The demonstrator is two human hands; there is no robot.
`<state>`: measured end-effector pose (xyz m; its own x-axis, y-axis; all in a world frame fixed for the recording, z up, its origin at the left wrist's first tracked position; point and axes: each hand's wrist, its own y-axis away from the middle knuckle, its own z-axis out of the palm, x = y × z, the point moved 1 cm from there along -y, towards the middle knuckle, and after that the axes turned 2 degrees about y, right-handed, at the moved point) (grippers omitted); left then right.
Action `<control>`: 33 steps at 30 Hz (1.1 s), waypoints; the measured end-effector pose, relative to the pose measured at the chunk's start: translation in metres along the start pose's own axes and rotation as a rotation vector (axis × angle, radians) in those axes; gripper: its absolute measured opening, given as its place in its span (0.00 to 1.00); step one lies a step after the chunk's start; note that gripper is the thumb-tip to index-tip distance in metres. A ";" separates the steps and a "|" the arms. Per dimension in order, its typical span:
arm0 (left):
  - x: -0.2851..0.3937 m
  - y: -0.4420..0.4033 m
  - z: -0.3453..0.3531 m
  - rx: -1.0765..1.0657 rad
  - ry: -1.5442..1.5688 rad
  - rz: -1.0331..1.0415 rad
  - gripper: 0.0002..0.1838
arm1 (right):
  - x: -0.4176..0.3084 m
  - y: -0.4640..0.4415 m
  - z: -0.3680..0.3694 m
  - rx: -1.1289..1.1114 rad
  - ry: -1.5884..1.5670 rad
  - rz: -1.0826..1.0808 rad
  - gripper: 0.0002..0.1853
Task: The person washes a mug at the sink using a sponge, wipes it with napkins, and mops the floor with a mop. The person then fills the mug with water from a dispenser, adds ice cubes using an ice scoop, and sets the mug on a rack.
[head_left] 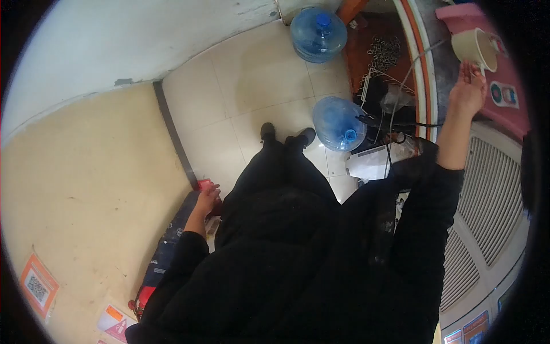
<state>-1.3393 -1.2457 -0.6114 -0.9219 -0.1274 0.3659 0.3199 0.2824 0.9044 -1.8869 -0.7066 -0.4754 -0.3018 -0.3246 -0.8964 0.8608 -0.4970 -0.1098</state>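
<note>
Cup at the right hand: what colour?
The cup is cream or off-white, seen best in the head view.

Cream round cup point(468, 46) at two o'clock, handle partly hidden by the right hand point(470, 94).
Pink plastic surface point(505, 71) there cut off; orange-bordered paper sign point(38, 286) at eight, any lettering too small.

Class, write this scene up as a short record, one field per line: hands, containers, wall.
Right hand: at the handle of a round cream cup; grip unclear
Left hand: near a small red object; contact unclear
Cup position: by a pink surface
Floor: pale tiles; two translucent blue plastic water bottles
Wall: yellowish; orange-bordered QR-code sheet
</note>
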 end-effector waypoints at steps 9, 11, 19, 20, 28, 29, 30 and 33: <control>0.005 -0.002 -0.019 0.049 -0.044 0.009 0.15 | 0.007 -0.029 -0.026 -0.162 0.012 0.005 0.04; -0.015 -0.008 -0.026 0.029 0.057 -0.067 0.16 | 0.008 -0.026 -0.023 -0.141 0.029 0.008 0.06; -0.042 0.014 -0.024 0.152 0.101 -0.210 0.15 | 0.010 -0.028 -0.021 -0.134 0.042 -0.023 0.07; -0.046 0.020 -0.021 0.169 0.103 -0.235 0.15 | 0.010 -0.027 -0.022 -0.135 0.042 -0.022 0.07; -0.088 0.043 0.011 0.061 0.104 -0.126 0.15 | 0.006 -0.027 -0.028 -0.204 -0.107 0.003 0.07; -0.090 0.046 0.011 0.064 0.070 -0.102 0.14 | 0.008 -0.033 -0.034 -0.220 -0.120 0.024 0.07; -0.094 0.047 0.009 0.056 0.083 -0.091 0.15 | 0.009 -0.039 -0.038 -0.235 -0.134 0.041 0.07; -0.095 0.046 0.002 0.049 0.088 -0.090 0.15 | 0.006 -0.029 -0.026 -0.159 0.008 -0.010 0.07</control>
<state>-1.2377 -1.2186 -0.6046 -0.9230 -0.2364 0.3035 0.2236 0.3123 0.9233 -1.9029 -0.6737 -0.4888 -0.3081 -0.3131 -0.8984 0.9120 -0.3660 -0.1852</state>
